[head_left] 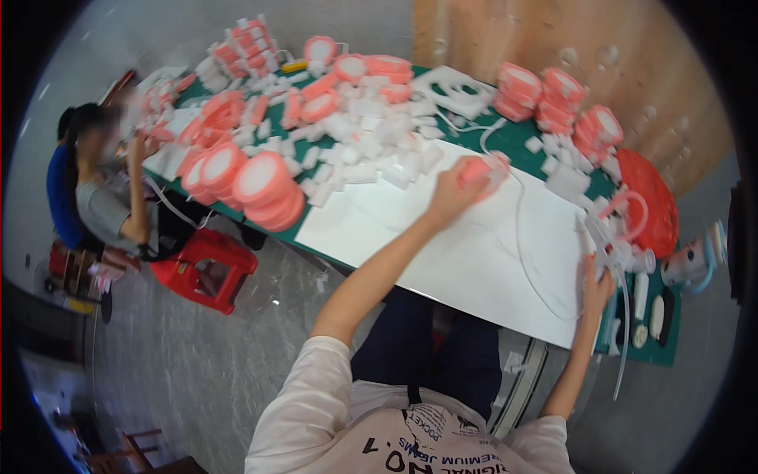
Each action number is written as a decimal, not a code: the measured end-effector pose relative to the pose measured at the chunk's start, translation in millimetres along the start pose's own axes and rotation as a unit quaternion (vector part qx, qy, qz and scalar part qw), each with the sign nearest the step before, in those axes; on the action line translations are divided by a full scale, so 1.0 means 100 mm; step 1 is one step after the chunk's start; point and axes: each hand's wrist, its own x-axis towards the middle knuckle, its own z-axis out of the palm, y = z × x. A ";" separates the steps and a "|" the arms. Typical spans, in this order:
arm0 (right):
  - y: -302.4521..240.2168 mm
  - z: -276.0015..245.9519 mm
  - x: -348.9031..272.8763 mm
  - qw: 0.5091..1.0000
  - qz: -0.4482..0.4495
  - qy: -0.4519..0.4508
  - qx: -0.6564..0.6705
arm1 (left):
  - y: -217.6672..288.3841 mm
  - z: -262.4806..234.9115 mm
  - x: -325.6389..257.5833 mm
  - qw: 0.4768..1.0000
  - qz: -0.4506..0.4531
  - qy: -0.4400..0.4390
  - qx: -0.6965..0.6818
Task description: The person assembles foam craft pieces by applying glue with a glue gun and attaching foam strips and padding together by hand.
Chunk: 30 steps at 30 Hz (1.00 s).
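Left hand (452,192) grips pink disc (483,169) (blurred).

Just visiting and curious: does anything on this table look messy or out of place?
Yes. Small white foam blocks lie scattered in a loose heap across the green table, not stacked like the pink discs. A thin white cord trails loosely over the white sheet.

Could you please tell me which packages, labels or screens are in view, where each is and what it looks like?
Pink round packs: stacked on the table's left part, flat discs with white faces.
More pink packs: stacked at the far right, same shape.
Pink pack: in the left hand, blurred.
White sheet: flat and blank, in front of the person.
Screens or signs: none seen.
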 end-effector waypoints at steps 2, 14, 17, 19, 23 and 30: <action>0.02 0.03 0.02 1.000 -0.011 0.006 -0.011 | -0.07 -0.02 0.04 0.998 0.008 0.035 -0.044; -0.52 -0.14 -0.38 0.997 0.006 0.045 -0.056 | -0.28 -0.12 0.15 0.979 -0.061 0.095 -0.171; -0.66 -0.14 -0.67 0.980 -0.113 0.109 -0.123 | -0.32 -0.11 0.18 0.980 -0.060 0.095 -0.166; -0.83 -0.04 -0.74 0.987 -0.147 0.009 -0.069 | -0.32 -0.09 0.20 0.979 -0.062 0.093 -0.171; -0.97 0.32 -0.46 0.978 -0.185 -0.082 -0.052 | -0.16 -0.09 0.14 0.974 -0.076 0.089 -0.195; -0.99 0.38 -0.35 0.971 -0.136 -0.195 0.016 | -0.24 -0.15 0.15 0.976 -0.086 0.105 -0.169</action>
